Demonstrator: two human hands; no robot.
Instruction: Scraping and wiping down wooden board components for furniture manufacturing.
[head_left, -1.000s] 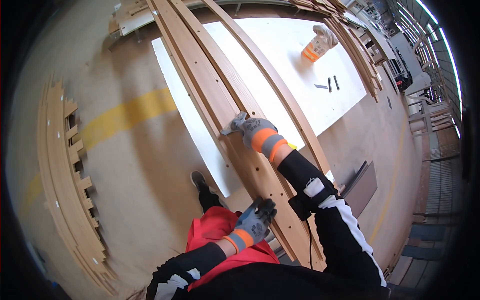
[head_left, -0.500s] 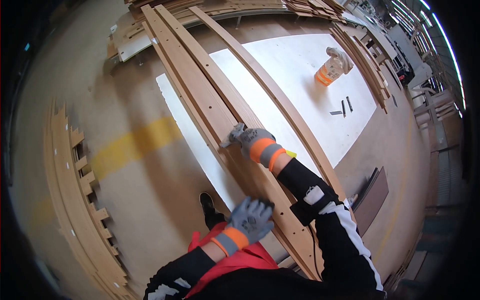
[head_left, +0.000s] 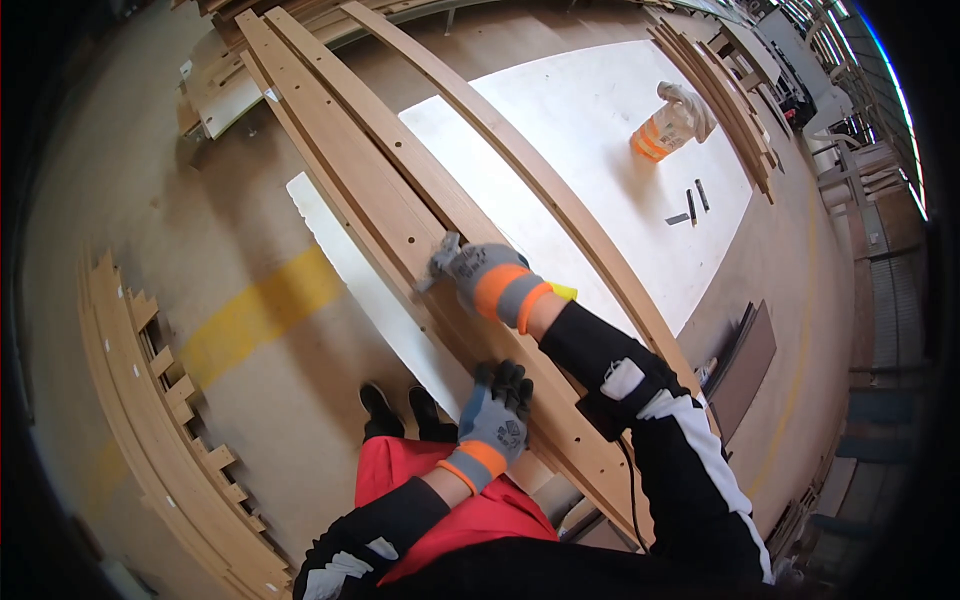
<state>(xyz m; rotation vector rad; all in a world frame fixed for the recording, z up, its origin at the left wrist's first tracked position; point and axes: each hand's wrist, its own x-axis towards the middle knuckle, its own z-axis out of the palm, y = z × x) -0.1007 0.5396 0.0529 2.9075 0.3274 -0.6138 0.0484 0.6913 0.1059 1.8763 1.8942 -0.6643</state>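
My right hand (head_left: 488, 272), in a grey glove with an orange-striped cuff, is closed on a crumpled grey rag (head_left: 440, 258). It presses the rag against a long brown wooden board (head_left: 385, 225) with several dark holes. My left hand (head_left: 500, 412), gloved alike, is beside the near edge of this board. Its dark fingertips are loosely bent and apart, and I see nothing held in them. Another drilled board (head_left: 395, 140) lies along the right side of the first, with a narrow dark gap between them.
Right of these runs a separate narrow board (head_left: 525, 155). A white sheet (head_left: 590, 90) lies beneath, bearing an orange-striped container with a cloth (head_left: 660, 130) and small dark sticks (head_left: 697, 200). Stacked boards (head_left: 150, 410) stand at the left. Dark panels (head_left: 740, 365) lie at the right.
My right hand and the rag have slid a little along the board toward me. My left hand has turned, its fingers now pointing away from me. A second shoe has come into view.
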